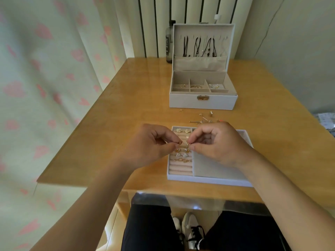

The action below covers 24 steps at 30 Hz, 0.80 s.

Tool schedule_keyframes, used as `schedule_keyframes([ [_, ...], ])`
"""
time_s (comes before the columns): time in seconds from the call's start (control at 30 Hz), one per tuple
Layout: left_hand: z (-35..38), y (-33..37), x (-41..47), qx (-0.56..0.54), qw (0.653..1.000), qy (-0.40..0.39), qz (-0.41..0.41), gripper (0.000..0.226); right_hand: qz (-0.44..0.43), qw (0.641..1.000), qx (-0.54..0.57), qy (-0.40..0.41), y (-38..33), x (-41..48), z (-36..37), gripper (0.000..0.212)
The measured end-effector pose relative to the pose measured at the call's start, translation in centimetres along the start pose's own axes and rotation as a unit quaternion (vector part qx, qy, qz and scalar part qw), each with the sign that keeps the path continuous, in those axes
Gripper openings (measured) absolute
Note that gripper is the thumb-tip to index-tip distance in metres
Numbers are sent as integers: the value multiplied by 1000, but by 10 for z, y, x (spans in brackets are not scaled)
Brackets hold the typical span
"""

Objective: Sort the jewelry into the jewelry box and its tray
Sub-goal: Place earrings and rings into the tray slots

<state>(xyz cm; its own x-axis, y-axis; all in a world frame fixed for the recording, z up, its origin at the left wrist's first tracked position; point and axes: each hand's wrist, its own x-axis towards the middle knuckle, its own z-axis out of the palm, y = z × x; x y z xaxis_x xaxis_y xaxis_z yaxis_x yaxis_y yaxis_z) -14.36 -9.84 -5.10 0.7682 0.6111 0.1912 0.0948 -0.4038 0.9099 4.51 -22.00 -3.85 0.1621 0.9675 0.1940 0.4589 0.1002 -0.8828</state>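
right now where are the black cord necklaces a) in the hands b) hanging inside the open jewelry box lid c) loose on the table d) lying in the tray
b, the black cord necklaces hang down the inside of the raised jewelry box lid, above its fabric pocket.

Dark bottle (pixel 169 42) half hidden behind white jewelry box lid (pixel 203 25), left hand (pixel 150 144) and right hand (pixel 217 144) covering much of white tray (pixel 208 180), small gold pieces (pixel 180 143) they pinch too tiny to identify.

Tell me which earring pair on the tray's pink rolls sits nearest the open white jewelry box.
The cream flower-shaped pair on the farthest roll; the other pairs lie rows lower.
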Motion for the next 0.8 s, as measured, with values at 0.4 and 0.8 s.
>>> schedule_keyframes([
  [0.4,11,-14,-33,172,979,-11,114,11,-38,984,-176,-12,8,-31,26,14],
  [0.8,8,-11,-30,190,976,-53,91,16,-41,976,-208,-41,4,-31,28,8],
])
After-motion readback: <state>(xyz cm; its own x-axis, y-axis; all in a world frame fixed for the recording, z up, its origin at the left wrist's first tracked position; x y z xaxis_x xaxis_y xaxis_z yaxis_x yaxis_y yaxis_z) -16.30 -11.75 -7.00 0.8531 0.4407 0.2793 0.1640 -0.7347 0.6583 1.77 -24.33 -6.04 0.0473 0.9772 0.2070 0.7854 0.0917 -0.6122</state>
